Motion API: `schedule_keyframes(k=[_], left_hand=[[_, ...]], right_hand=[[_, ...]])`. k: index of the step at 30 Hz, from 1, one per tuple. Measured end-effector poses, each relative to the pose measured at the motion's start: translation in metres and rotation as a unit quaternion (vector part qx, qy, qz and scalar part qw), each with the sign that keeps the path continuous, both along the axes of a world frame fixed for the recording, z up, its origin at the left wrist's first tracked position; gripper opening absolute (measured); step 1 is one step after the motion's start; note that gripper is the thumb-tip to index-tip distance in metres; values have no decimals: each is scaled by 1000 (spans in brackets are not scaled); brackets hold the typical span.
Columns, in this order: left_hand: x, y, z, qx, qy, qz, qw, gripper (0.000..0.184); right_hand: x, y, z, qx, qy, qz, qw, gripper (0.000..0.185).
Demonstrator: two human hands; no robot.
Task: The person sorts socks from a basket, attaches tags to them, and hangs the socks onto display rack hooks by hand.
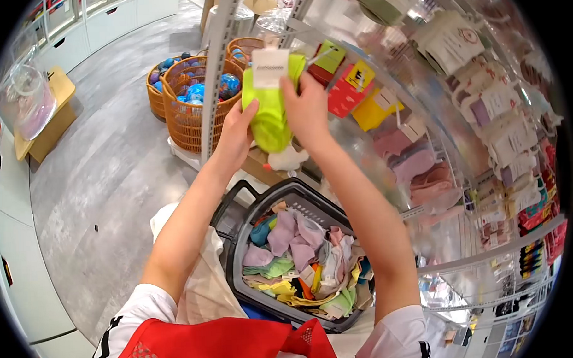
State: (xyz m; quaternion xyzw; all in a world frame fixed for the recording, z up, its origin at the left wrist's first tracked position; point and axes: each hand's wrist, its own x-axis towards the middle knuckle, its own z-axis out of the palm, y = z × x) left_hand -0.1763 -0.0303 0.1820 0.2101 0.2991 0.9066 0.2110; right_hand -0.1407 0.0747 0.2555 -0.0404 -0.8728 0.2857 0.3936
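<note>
Lime-green socks (270,116) with a white card label (270,68) at the top hang at the rack's front. My left hand (236,131) grips their left edge, thumb on the front. From the right, my right hand (307,110) closes on the upper edge beside the label, its fingertips partly hidden. Just right of the socks, red and yellow packs (351,88) hang on the rack. Below my forearms stands a dark grey basket (231,269), heaped with folded socks (288,239) in lilac, green, yellow and white.
Wicker baskets (187,129) of blue and purple balls stand behind the white rack post (215,80). Shelves of hanging socks (502,121) curve down the right side. White drawer cabinets (17,251) line the left, beyond the grey floor (104,185).
</note>
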Motion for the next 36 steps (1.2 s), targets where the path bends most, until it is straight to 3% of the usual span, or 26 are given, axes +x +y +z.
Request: schedule_keyframes(k=[3,4,9,16,19,22,25,30,33,36], left_hand=[[-27,-15,4,39,-30,-17,999,32],[-31,-16,3,36,-34,-12,999,33],[-40,-25,5,5,-80,4,997,35],[-42,-25,-1,41,-55,-10,998,36],[-37,-24,3,41,-44,-3,998,35],[-38,-19,3,50,-37,0,998,36],[-38,-19,1,54,-32,-11,998,38],[-43,-20,-3,69,-3,-35,997,46],[-43,-20,-1,88,-18,-19,996,34],[-41,-22,4,46,-23,73,996,30]], right_hand=[[-46,-4,8,-199,7,49,979,22],[-52,-5,7,-214,7,55,975,23],[-65,-10,-4,-261,6,43,964,26],[-64,-16,-4,-274,28,57,960,23],[-69,-17,-1,-336,60,50,939,24],[-69,-17,7,-357,18,27,933,22],[-60,-22,20,-397,-47,46,915,25],[-59,-28,25,-490,-28,109,864,28],[-59,-29,27,-513,-34,105,851,28],[-59,-29,29,-487,-31,99,867,28]])
